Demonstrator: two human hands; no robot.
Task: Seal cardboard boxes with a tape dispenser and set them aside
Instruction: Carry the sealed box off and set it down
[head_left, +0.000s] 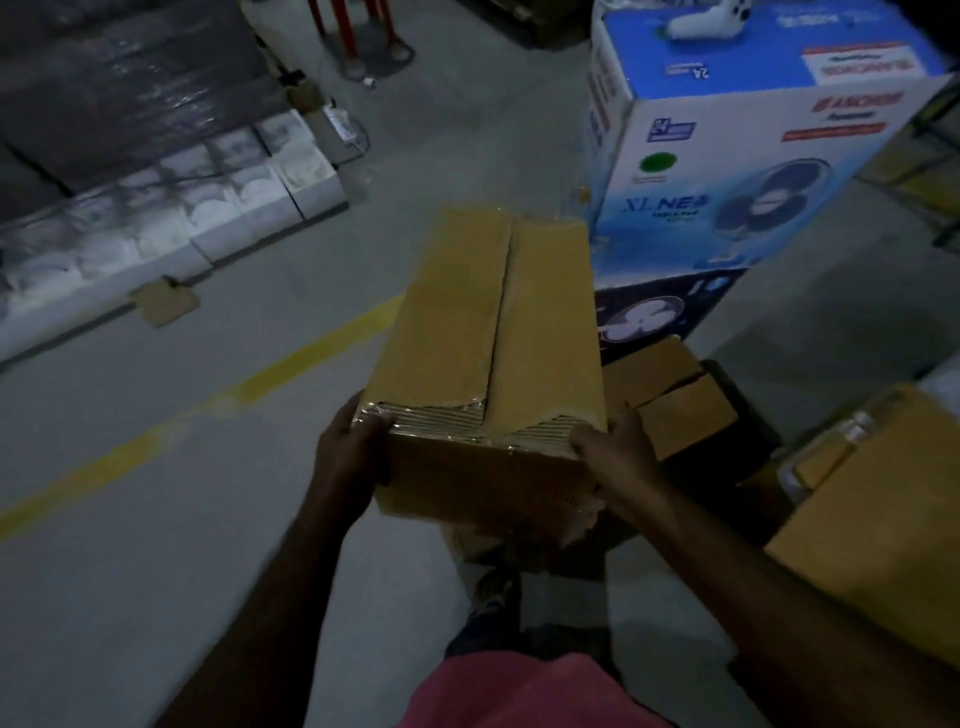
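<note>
**Where is the box for you right now?**
I have the cardboard box (467, 322) square in front of me, on my side of the blue fan carton (727, 171). Its far-right corner sits close against that carton's lower face. Glossy tape runs down the centre seam and folds over the near end, so I judge this one sealed and ready to set aside.

**And the hands?**
Both are grasping it. My left hand (353, 441) is wrapped round the near-left corner. My right hand (613, 447) is clamped over the near-right corner, fingers on the top edge.

**Is it off the ground?**
I cannot tell. Another brown carton (493, 540) shows under its near end, and this view does not make clear whether the box rests on that or hangs in my grip.

**What does the move turn on?**
The long axis. It points straight away from me toward the fan carton, and I hold only the near short end, so the far end reaches well past my grip. Below the fan carton, just right of the box, lies a smaller brown box (675, 395). On the side away from the fan carton there is floor with a yellow line (260, 379). My guess is the swing goes that way, left hand leading, and the far end will want to dip.
</note>
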